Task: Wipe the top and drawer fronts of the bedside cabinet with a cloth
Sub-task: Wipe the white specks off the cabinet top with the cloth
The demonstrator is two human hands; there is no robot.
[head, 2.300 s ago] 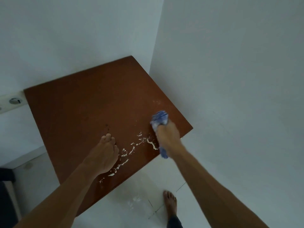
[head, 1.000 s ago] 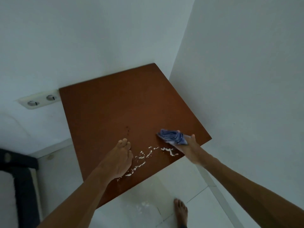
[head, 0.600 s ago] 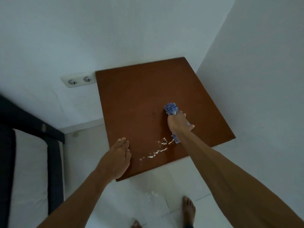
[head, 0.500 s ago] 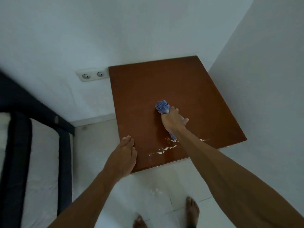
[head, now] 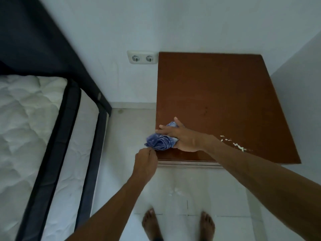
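I look down on the brown wooden top of the bedside cabinet (head: 222, 94), set in a corner between two white walls. My right hand (head: 182, 136) presses a crumpled blue cloth (head: 159, 140) onto the top's near left corner, fingers spread over it, and the cloth overhangs the left edge. My left hand (head: 145, 162) hovers just below and left of the cloth, at the cabinet's front left corner, fingers curled together and pinched. White flecks (head: 233, 144) lie on the top near the front, right of my right wrist. The drawer fronts are hidden from this angle.
A bed with a white quilted mattress (head: 26, 119) and a dark frame (head: 69, 136) stands to the left. A double wall socket (head: 142, 58) sits left of the cabinet. My bare feet (head: 151, 223) stand on white floor tiles in front, with white specks (head: 175, 191) on them.
My right hand has swept the cloth from the middle of the top to its near left corner. My left hand has come off the top and closed up beside the cloth. The view turned left.
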